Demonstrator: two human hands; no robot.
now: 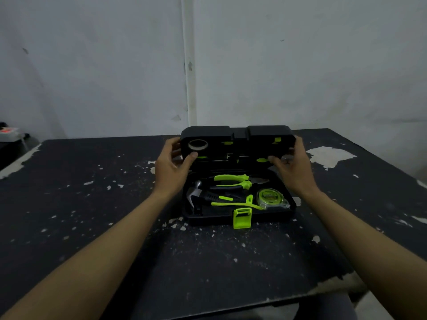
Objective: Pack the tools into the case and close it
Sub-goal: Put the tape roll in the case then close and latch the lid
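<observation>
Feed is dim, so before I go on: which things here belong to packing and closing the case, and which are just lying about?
Job: case lid, gripped by left hand and right hand; case base; pliers; hammer; tape measure; tape roll in the lid; green latch.
Lying about: device with a red light, far left; chipped table.

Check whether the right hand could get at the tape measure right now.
Probably yes. The tape measure lies uncovered in the case's right front corner, below the right hand, and the lid stands raised clear of it. The hand grips the lid's right end, so it must let go first.
</observation>
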